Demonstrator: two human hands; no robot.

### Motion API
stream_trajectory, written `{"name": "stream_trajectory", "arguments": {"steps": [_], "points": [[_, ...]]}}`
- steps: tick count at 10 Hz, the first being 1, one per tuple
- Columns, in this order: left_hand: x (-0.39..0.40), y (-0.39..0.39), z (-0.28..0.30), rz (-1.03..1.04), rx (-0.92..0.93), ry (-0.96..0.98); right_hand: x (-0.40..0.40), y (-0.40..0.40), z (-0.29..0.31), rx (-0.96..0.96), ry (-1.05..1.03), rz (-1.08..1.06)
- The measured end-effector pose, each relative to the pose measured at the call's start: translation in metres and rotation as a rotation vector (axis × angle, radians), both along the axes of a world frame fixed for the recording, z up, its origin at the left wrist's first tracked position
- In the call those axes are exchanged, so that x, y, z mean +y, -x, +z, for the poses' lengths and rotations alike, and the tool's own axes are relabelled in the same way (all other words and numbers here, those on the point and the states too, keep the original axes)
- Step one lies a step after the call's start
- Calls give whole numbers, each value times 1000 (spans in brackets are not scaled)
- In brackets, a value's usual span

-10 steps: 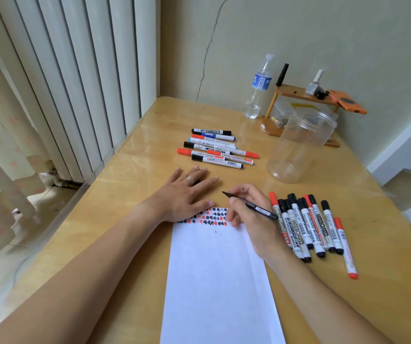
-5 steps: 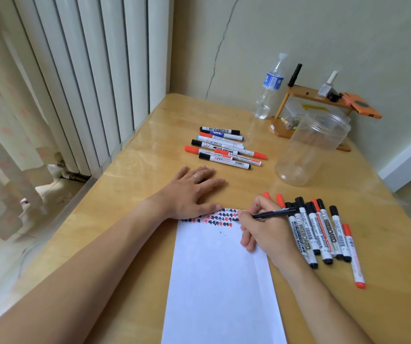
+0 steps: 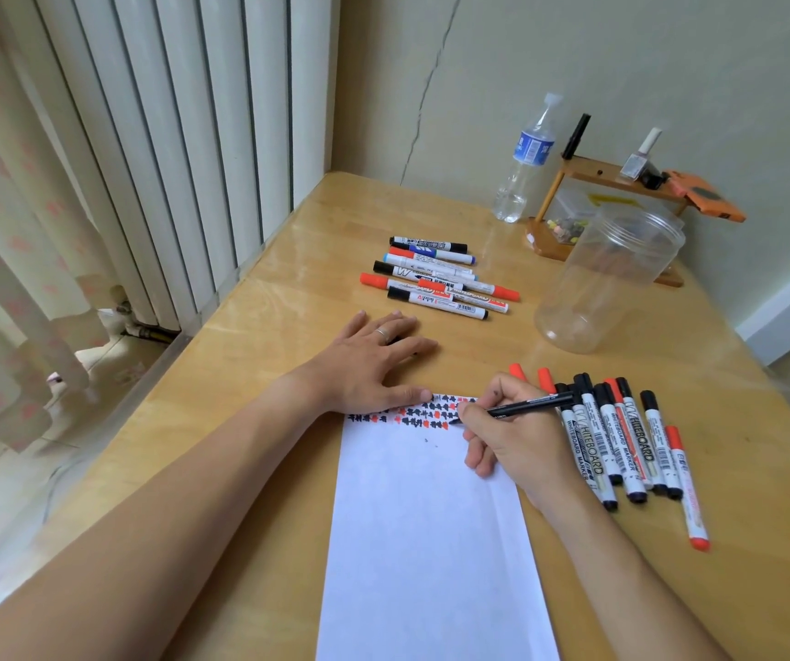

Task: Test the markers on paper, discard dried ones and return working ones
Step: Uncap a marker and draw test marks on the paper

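Bare tabletop (image 3: pixel 259 374) lies open along the left edge of the frame and in a strip between the upper marker row (image 3: pixel 436 279) and the left hand (image 3: pixel 364 364). At right, the marker cluster (image 3: pixel 622 436) and clear plastic jar (image 3: pixel 607 283) crowd the way; the water bottle (image 3: pixel 522 169) and wooden rack (image 3: pixel 607 202) block the upper right.
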State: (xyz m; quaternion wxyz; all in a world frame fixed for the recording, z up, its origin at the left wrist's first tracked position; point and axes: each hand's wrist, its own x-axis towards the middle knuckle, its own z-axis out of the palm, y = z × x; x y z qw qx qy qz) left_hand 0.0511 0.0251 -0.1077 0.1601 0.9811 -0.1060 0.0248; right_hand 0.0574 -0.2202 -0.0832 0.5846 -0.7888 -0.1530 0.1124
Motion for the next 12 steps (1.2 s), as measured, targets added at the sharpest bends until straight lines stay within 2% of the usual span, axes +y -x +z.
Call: {"name": "stream_trajectory", "arguments": {"steps": [12], "points": [[0,-1,1,5,11,-11,0,1,1,-23,45,15]]}}
